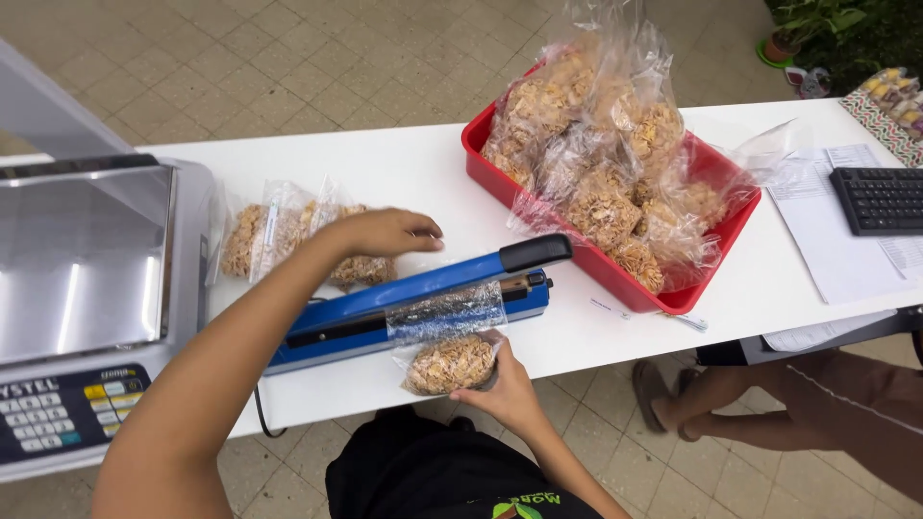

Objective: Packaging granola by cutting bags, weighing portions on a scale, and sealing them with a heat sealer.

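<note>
A blue heat sealer [336, 322] with a black handle tip [535, 252] lies on the white table [423, 163], its arm slightly raised. A clear bag of golden flakes [448, 362] rests with its open top laid across the sealer bar. My right hand [502, 389] holds the bag's lower right side at the table's front edge. My left hand [385, 231] hovers palm down above the sealer's arm, fingers loosely curled, holding nothing. Behind it lie sealed bags of flakes [279, 235].
A red tray [716, 259] heaped with filled clear bags stands at right. A steel weighing scale [87, 259] with a keypad sits at left. Papers [846, 259] and a black keyboard [883, 199] lie far right. Another person's legs [760, 404] show under the table.
</note>
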